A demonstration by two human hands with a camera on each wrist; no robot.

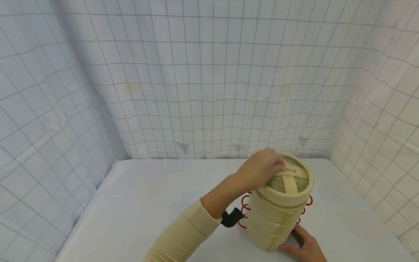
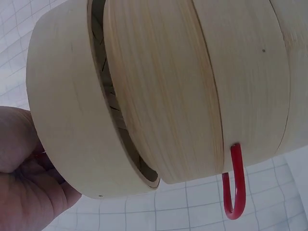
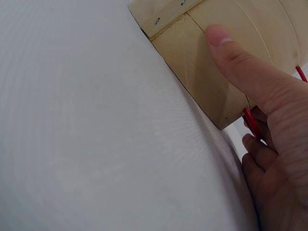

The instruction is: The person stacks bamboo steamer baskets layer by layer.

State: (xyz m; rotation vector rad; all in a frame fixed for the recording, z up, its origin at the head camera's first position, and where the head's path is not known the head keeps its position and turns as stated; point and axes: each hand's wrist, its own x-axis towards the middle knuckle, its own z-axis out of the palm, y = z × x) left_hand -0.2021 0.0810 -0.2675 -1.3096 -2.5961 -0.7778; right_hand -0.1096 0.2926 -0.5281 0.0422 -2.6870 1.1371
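Observation:
A stacked bamboo steamer (image 1: 270, 227) with red loop handles stands on the white surface. Its round lid (image 1: 291, 185) has a woven top and a crossing strap. My left hand (image 1: 262, 168) grips the lid by its strap, fingertips partly hidden. In the left wrist view, a dark gap shows between the lid (image 2: 72, 106) and the top tier (image 2: 163, 96), so the lid sits tilted. Low on the steamer's right side, my right hand (image 1: 306, 247) holds the bottom tier (image 3: 202, 72). Its thumb presses the wall; its curled fingers are near a red handle (image 3: 251, 124).
A black curved object (image 1: 231, 217) shows beside the left forearm, left of the steamer. White grid-patterned sheets (image 1: 212, 91) enclose the back and both sides of the white table (image 1: 137, 203).

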